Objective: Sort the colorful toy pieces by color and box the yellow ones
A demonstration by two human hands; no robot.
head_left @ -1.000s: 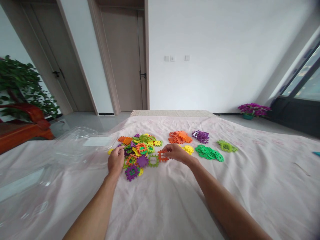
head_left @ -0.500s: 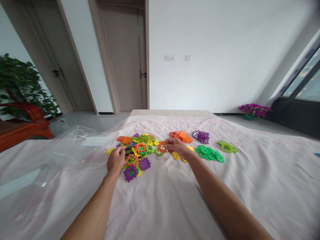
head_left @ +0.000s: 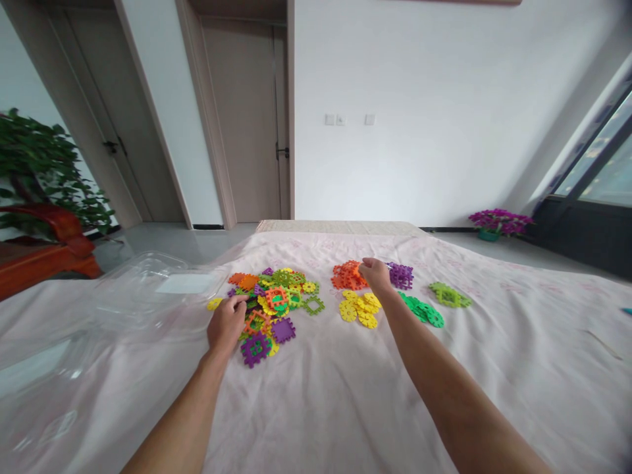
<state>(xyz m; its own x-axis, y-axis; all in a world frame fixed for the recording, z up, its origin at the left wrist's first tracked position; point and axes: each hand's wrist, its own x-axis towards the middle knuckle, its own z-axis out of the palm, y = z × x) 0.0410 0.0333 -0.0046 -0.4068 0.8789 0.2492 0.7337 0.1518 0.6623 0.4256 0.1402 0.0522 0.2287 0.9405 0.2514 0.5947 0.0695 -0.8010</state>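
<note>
Orange pieces (head_left: 347,276) heaped on pale cloth (head_left: 316,408), with the right hand (head_left: 378,273) at their right edge, fingers curled together; cannot tell whether gripping a piece. Left hand (head_left: 227,324) at the left edge of a mixed-colour pile (head_left: 281,297), fingers over it, grip impossible to make out. Yellow discs (head_left: 364,305) just nearer; purple pieces (head_left: 403,276) beside the right hand.

Right hand (head_left: 376,272) moved from mixed pile's (head_left: 277,299) edge to orange tile pile (head_left: 347,275); yellow discs (head_left: 363,306) uncovered, green discs (head_left: 425,311) now partly behind right forearm (head_left: 427,365).
</note>
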